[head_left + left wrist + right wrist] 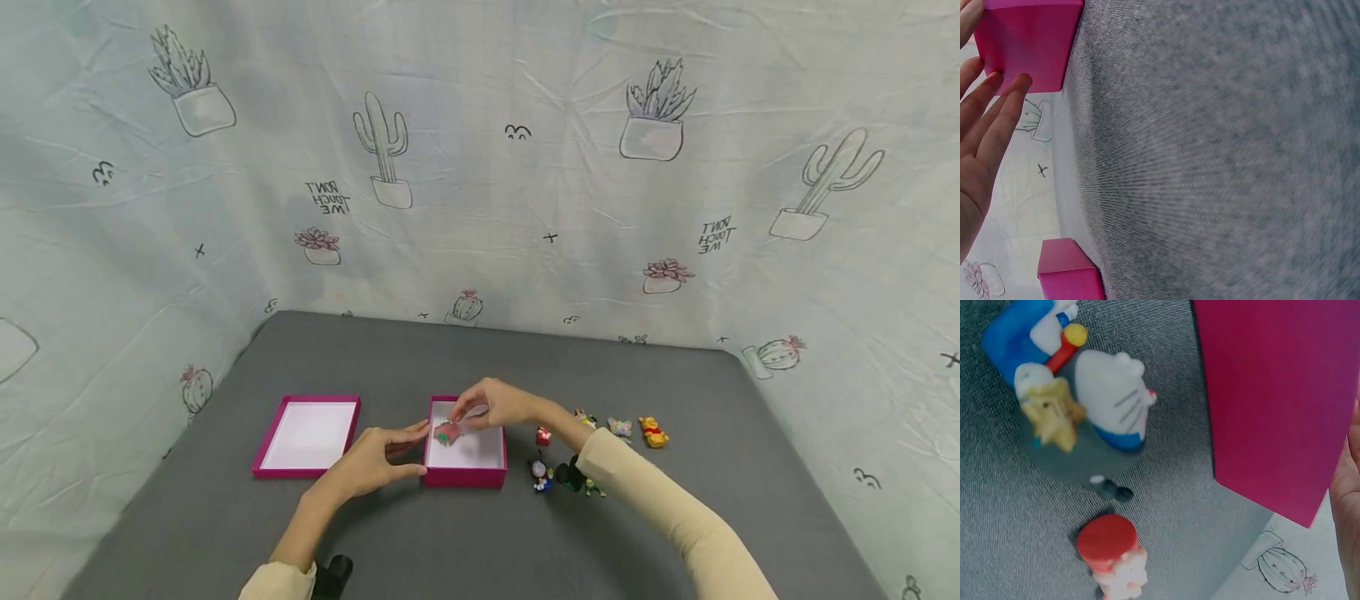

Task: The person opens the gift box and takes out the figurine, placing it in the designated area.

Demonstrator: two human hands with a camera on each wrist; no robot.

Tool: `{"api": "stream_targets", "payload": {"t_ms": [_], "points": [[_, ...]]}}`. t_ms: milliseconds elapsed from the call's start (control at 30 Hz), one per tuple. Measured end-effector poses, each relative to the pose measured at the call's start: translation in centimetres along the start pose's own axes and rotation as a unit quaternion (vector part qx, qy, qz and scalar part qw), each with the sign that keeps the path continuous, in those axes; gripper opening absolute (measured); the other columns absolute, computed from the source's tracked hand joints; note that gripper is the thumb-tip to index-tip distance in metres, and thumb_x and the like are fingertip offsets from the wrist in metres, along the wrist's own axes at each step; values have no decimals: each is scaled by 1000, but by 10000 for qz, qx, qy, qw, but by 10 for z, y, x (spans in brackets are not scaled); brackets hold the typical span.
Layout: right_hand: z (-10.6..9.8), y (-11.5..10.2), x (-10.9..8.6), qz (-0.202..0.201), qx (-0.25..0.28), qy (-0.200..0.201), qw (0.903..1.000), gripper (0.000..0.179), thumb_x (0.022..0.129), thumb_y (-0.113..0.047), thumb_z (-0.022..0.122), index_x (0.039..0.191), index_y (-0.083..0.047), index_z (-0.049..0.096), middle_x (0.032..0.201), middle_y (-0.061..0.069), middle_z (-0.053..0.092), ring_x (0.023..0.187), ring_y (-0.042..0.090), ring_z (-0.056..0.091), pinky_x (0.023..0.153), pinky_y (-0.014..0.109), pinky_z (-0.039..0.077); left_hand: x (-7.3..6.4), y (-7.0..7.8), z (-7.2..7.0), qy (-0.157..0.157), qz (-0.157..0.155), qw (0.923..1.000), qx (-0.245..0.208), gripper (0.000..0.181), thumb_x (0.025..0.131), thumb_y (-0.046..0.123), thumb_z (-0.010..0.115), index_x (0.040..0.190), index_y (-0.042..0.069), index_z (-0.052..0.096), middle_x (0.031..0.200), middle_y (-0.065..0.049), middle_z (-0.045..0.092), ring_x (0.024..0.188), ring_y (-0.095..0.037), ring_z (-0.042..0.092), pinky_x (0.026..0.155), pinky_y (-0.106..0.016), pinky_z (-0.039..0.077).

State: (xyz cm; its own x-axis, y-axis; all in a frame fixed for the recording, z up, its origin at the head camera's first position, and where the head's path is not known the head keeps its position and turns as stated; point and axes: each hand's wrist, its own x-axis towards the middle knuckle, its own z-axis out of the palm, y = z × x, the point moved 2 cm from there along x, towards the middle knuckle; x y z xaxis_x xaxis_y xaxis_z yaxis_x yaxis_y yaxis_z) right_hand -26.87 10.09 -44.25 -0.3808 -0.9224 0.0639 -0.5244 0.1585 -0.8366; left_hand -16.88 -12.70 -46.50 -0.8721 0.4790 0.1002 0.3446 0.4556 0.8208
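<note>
My left hand (371,461) rests against the left side of an open magenta box (465,477), thumb near its front corner and the other fingers further back. The left wrist view shows those fingers (1001,128) nearly straight along the box's wall. Reaching in over the box's right side, my right hand (498,404) pinches a small pink figurine with green on it (447,432), low over the white inside. In the right wrist view the box's wall (1272,406) hides most of that hand and the whole figurine.
A magenta lid (306,477) lies to the left, white inside up. Right of the box stand a red-capped figurine (543,436), a blue-and-white cat figurine (539,472), a yellow bear figurine (653,432) and several others, partly beneath the right forearm. Patterned cloth hangs behind the grey table (420,542).
</note>
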Motion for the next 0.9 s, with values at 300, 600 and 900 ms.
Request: {"api": "stream_targets", "payload": {"t_ms": [300, 600, 900], "points": [[4, 2, 4, 10, -371, 162, 9992, 24, 85, 5, 69, 108, 8, 67, 107, 19, 69, 103, 27, 65, 90, 36, 54, 0, 1, 0, -45, -98, 9998, -165, 65, 79, 24, 80, 133, -1, 55, 139, -14, 49, 124, -26, 51, 94, -36, 49], [5, 2, 15, 158, -1018, -109, 9946, 32, 82, 4, 73, 114, 4, 68, 112, 12, 69, 107, 16, 64, 88, 22, 52, 2, 1, -4, -38, -111, 9999, -96, 65, 78, 26, 80, 132, -1, 56, 137, -13, 51, 123, -26, 52, 94, -36, 50], [4, -3, 27, 151, -1810, -653, 9812, 38, 79, 0, 77, 116, -1, 68, 114, 7, 69, 110, 11, 61, 91, 22, 51, 5, -1, -7, -33, -68, 9998, -186, 64, 79, 29, 79, 132, 1, 56, 138, -13, 51, 124, -27, 51, 94, -35, 50]]}}
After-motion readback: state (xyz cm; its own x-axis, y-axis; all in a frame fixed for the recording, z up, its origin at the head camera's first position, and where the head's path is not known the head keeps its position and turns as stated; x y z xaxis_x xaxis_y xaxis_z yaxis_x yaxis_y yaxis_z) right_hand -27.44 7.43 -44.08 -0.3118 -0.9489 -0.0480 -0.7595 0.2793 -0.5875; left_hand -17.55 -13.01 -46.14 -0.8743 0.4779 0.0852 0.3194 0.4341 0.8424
